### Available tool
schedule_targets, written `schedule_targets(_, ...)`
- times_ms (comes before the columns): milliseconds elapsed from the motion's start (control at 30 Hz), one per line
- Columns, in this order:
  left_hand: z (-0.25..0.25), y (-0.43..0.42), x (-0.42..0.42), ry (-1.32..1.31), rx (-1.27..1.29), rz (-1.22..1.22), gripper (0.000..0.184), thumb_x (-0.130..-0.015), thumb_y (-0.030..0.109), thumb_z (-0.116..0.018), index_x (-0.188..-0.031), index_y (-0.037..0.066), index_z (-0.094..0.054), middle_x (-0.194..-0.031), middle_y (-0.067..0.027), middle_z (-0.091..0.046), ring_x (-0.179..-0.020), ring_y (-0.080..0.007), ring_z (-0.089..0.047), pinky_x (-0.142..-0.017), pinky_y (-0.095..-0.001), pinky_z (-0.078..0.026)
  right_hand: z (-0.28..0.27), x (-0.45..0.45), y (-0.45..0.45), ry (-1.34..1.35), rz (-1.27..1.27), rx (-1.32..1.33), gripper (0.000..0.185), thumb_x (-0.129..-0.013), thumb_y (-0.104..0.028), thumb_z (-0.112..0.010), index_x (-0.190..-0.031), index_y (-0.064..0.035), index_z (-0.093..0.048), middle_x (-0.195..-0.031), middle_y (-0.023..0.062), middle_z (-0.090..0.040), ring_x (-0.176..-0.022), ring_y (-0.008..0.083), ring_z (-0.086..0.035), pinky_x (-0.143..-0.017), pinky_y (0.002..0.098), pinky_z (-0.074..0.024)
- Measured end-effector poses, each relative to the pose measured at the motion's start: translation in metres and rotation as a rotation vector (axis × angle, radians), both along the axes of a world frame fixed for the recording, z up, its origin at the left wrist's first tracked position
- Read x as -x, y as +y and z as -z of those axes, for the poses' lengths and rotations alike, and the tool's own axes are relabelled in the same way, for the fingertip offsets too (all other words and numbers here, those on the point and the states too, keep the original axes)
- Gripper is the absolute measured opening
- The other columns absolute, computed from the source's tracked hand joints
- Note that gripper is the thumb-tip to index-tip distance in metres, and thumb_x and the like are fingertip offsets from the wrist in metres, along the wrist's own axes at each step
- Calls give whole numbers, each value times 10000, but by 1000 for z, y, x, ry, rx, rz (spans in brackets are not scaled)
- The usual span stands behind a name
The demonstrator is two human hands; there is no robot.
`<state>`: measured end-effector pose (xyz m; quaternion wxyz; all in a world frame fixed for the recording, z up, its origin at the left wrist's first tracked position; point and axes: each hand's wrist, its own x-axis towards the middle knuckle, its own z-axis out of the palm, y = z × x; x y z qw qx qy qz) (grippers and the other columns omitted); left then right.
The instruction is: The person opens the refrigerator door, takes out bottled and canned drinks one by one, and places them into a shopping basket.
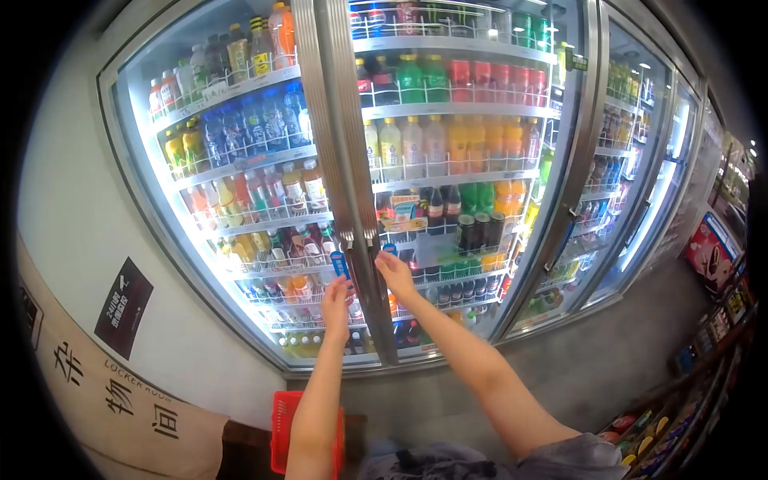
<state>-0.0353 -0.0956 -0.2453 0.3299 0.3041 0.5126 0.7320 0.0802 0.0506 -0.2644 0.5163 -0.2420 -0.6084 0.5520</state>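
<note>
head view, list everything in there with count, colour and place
Fridge doors: at least four, silver-framed, across the view
Shelves: many, pale-edged, behind the doors
Bottles: many, mixed colours, on the shelves
Cans: many, red and black among them, second door
Tags: two, blue, centre
Wall: one, white, left
Sign: one, dark, on the wall
Basket: one, red, bottom, left of centre
Poster: one, mostly red, far right
Packs: many, mixed colours, lower right
Floor: one, grey, bottom to right
Clothing: grey, bottom
Hands: two, bare, centre, left hand, right hand, each at a tag
</note>
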Motion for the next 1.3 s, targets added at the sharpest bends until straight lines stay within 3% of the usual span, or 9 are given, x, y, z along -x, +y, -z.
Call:
schedule_targets(67,7,1,4,-24,-45,30,333,-980,260,-583,-1270,95,-579,-1146,-51,-651,-922,-107,-620,-752,-233,-470,-5,7,0,-51,32,3,541,-945,-277,-648,-1331,72,-501,-1300,213,-591,-1214,264,-575,-1021,330,-439)
schedule_targets(200,-17,1,27,82,-46,17,327,-985,252,-557,-1266,86,-582,-1143,-59,-653,-960,-135,-615,-815,-287,-471,-15,22,10,-130,59,35,564,-954,-324,-624,-1333,75,-505,-1315,195,-584,-1229,241,-558,-1034,314,-415)
schedule_targets(500,-27,11,83,112,-37,100,307,-992,235,-531,-1257,90,-588,-1147,-59,-657,-966,-142,-614,-830,-293,-469,-26,43,6,-232,288,91,548,-931,-401,-633,-1184,84,-610,-1085,169,-699,-1017,212,-663,-886,300,-488)
schedule_targets(567,-18,12,88,103,-30,142,304,-993,228,-530,-1256,89,-589,-1146,-57,-658,-966,-140,-615,-829,-290,-469,-18,51,17,-271,301,111,525,-930,-496,-598,-994,14,-710,-921,102,-713,-895,160,-641,-820,285,-470)
schedule_targets(700,-8,3,92,80,-8,240,289,-993,208,-528,-1245,87,-600,-1135,-49,-662,-955,-133,-618,-824,-281,-469,8,55,38,-289,322,56,557,-918,-547,-580,-887,-12,-733,-801,61,-709,-802,137,-639,-751,296,-471)
schedule_targets(933,15,-13,87,7,59,328,294,-993,208,-530,-1247,77,-599,-1147,-64,-657,-959,-131,-618,-814,-273,-474,-14,61,14,-466,492,94,577,-910,-580,-556,-860,-36,-741,-801,78,-716,-780,165,-651,-724,311,-475)
schedule_targets(1000,12,-21,92,32,69,348,302,-994,214,-529,-1252,73,-597,-1146,-67,-654,-958,-133,-618,-812,-273,-478,-10,63,12,-359,468,124,562,-910,-570,-562,-882,-39,-742,-800,67,-715,-774,162,-647,-717,307,-473)
schedule_targets(1300,-15,-2,99,48,-12,316,314,-991,217,-536,-1261,68,-597,-1147,-63,-649,-976,-143,-620,-827,-281,-480,-15,56,14,-368,415,148,518,-906,-525,-596,-886,-30,-747,-784,59,-704,-769,140,-628,-727,293,-465)
